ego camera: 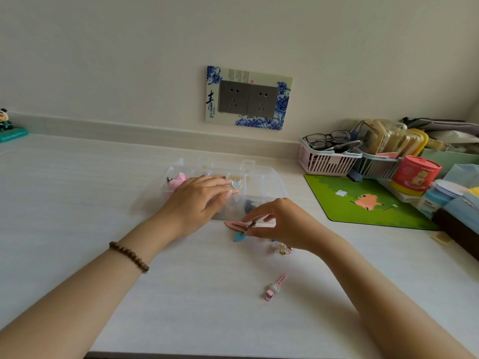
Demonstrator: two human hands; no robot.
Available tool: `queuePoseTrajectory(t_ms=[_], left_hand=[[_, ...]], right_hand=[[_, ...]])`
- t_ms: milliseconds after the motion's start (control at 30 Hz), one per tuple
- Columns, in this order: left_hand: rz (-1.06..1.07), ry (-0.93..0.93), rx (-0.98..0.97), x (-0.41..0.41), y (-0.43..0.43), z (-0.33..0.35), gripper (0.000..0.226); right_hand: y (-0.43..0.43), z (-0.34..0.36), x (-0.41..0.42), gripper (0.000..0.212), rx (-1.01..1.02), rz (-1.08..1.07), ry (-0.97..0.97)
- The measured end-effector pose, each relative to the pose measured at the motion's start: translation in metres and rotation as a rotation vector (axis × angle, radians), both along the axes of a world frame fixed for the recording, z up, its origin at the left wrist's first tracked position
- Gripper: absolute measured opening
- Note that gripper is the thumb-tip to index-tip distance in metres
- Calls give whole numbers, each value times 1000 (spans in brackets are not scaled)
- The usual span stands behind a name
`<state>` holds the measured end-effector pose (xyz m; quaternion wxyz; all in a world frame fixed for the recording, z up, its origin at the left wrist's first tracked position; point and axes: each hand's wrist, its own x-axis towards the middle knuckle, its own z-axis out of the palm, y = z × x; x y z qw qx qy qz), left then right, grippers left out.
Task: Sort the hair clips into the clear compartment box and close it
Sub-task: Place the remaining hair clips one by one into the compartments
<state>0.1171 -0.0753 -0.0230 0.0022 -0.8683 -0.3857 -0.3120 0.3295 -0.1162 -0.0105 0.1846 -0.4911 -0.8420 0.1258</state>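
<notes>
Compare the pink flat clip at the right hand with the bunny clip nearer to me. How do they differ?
The flat clip is plain and smooth; the bunny clip carries a small white bunny. The right hand pinches the flat clip just in front of the box; the bunny clip lies free on the table, with no hand on it. Both are pink and outside the box.

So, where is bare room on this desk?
Left of the box, up to the panda figure; also nearer you, left of the bunny clip. Crowded: the right side, with basket and mat, and around the right hand holding two clips.
</notes>
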Motion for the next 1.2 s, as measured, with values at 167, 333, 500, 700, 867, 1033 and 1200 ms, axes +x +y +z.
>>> queuePoseTrajectory(t_ms=[167,333,500,700,867,1033,1200], left_hand=[[3,2,-11,1,0,-1,57],[30,-2,10,1,-4,1,58],[21,-13,28,2,-3,1,63],[7,-19,-24,-1,3,-3,63],[19,-30,25,1,0,-1,61],[3,-24,-5,1,3,-3,58],[9,-18,-3,1,4,-3,64]], right_hand=[[-2,-3,-2,22,85,-51,-111],[-2,-5,-2,23,110,-62,-60],[-2,1,-3,19,17,-62,295],[8,23,18,12,-66,-272,973],[21,20,30,15,-6,-396,971],[31,19,33,14,59,-402,844],[31,27,39,18,66,-335,864]])
